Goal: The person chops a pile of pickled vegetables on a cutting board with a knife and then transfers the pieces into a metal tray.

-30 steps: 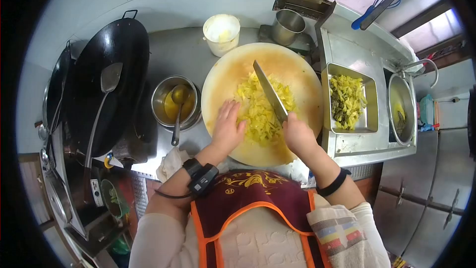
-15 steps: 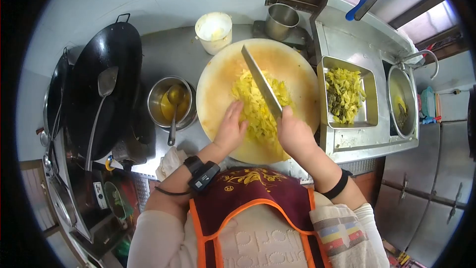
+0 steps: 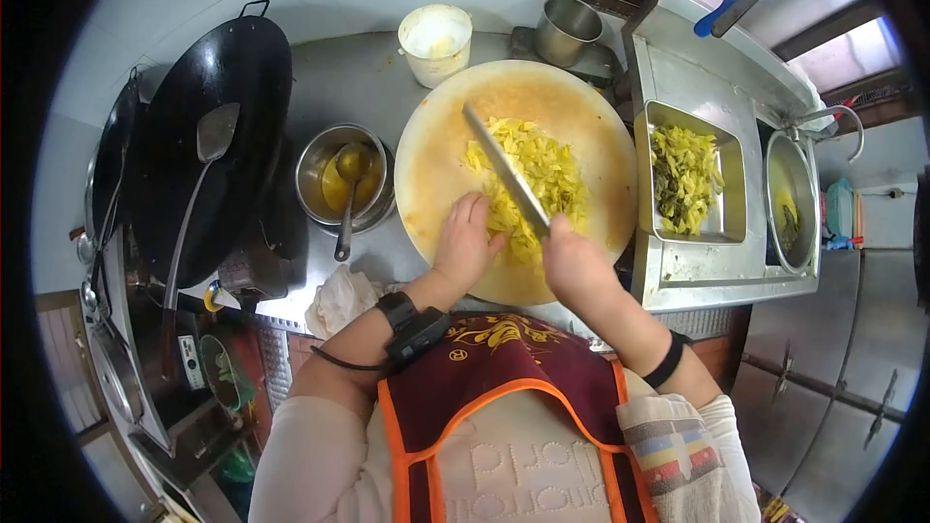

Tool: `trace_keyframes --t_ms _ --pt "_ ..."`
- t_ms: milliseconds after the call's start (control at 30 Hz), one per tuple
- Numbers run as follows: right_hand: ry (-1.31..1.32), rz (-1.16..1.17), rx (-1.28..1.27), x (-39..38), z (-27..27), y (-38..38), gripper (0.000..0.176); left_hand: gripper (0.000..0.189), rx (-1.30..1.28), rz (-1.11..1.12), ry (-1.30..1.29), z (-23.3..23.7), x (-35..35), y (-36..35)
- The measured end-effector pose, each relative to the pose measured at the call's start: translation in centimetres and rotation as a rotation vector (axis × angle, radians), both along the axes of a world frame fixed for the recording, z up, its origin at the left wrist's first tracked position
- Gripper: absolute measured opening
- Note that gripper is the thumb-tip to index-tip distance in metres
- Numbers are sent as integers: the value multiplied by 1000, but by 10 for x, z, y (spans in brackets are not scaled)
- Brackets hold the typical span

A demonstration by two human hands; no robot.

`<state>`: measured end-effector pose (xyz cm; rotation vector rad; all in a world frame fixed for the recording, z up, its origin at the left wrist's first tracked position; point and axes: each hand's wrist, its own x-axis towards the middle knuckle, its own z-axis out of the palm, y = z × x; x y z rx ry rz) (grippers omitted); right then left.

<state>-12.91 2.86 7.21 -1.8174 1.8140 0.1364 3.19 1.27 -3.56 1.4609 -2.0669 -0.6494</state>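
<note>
My right hand (image 3: 578, 263) is wrapped round the handle of a kitchen knife (image 3: 504, 167). Its long blade slants up and to the left across a heap of chopped yellow-green pickled vegetable (image 3: 554, 174). At the heap's lower left edge rests my left hand (image 3: 467, 244), fingers stretched forward and thumb apart, holding nothing I can see. Beneath it all lies a round, yellow-stained white cutting board (image 3: 426, 160). To the right, a rectangular metal tray (image 3: 699, 230) contains more cut vegetable (image 3: 684, 174).
Left of the board stands a metal pot (image 3: 308, 184) with yellow liquid and a ladle (image 3: 349, 203). A black wok (image 3: 247, 68) with a spatula (image 3: 215, 131) is further left. Behind the board are a white tub (image 3: 435, 63) and a steel cup (image 3: 568, 31). A sink basin (image 3: 775, 199) lies at right.
The view has shifted slightly. The blade sits nearer the heap's left part, and the pile looks more gathered toward the right. My left hand remains at its lower left edge.
</note>
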Motion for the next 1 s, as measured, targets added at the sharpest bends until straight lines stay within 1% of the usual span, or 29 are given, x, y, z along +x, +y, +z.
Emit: trace_keyframes --t_ms 33,67,233,300,367,400,467,567,600,700,800,833,867,900,1000 --pt "21 38 33 -1 -27 4 15 62 -1 0 2 0 -1 0" --pt "40 77 66 -1 -42 7 15 61 -6 5 13 -1 -1 1" --pt "39 79 21 -3 -32 9 14 62 4 0 72 -1 1 6" --pt "19 75 21 -1 -21 13 14 64 46 7 160 -1 6 13" --pt "-80 36 -115 5 -10 18 18 65 69 26 172 1 13 19" --pt "-82 36 -114 6 -18 19 18 66 77 39 187 2 15 19" --pt "-12 82 20 7 -42 18 20 64 74 47 186 -3 18 21" --pt "-38 54 1 4 -55 17 19 62 87 70 183 -2 19 25" --pt "-9 89 61 5 -33 13 14 61 98 64 187 -1 17 25" --pt "-36 35 19 10 -18 20 14 58 56 42 206 -8 15 27" --pt "-74 38 34 20 9 21 14 55 54 64 255 -10 16 32" --pt "-77 34 37 18 -7 23 14 55 58 60 252 -10 16 34" --pt "-62 74 23 14 -36 25 15 54 53 70 260 -9 16 35" --pt "-48 115 9 15 -45 25 19 53 48 82 269 -9 16 36" --pt "-45 116 -5 12 -52 22 18 52 52 100 288 -10 15 36"
